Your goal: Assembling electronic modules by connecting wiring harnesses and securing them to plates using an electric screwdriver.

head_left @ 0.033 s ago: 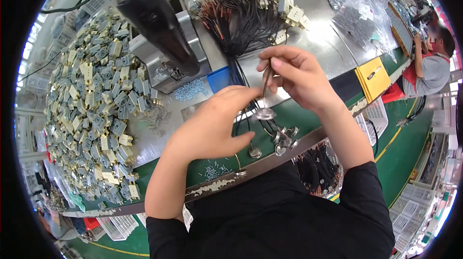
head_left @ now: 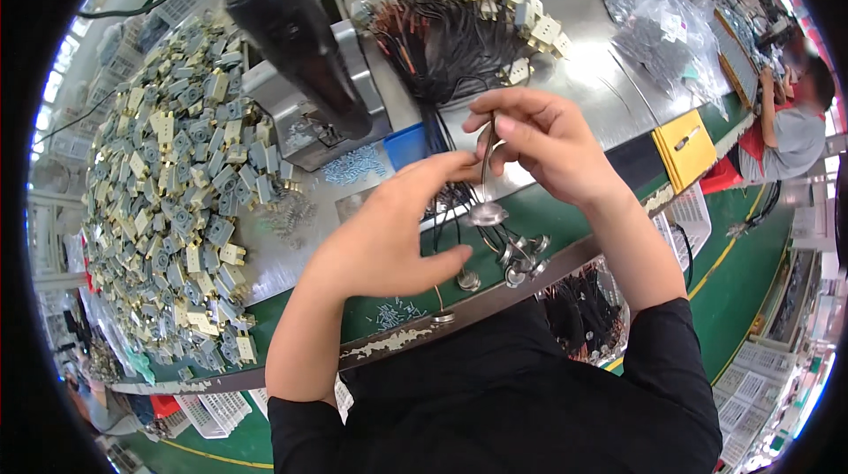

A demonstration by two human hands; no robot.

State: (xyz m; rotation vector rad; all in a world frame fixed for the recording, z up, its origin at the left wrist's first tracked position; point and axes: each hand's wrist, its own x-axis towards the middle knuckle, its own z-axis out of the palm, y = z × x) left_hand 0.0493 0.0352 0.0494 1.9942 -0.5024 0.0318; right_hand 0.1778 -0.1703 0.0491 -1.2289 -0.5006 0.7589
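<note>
My right hand (head_left: 556, 143) pinches a thin dark wire (head_left: 485, 165) between thumb and fingertips. From that wire hangs a round silvery metal disc (head_left: 487, 214), above the green table edge. My left hand (head_left: 380, 235) is beside it, fingers stretched toward the wire and thumb held well apart. Whether its fingertips touch the wire I cannot tell. Below and between the hands, several similar round metal parts (head_left: 523, 258) on dark wires lie near the edge. One more disc (head_left: 443, 318) sits near my left thumb, at the rim.
A big pile of grey and cream blocks (head_left: 177, 182) covers the left side. A black cylindrical tool (head_left: 305, 45) hangs over a metal box (head_left: 309, 147). Beyond my hands lies a bundle of black wires (head_left: 442, 63) with cream connectors. Blue pieces (head_left: 353, 165) and a yellow pad (head_left: 687, 147) flank me.
The picture has shifted very slightly. Both hands keep almost the same pose, the wire still pinched in my right hand.
</note>
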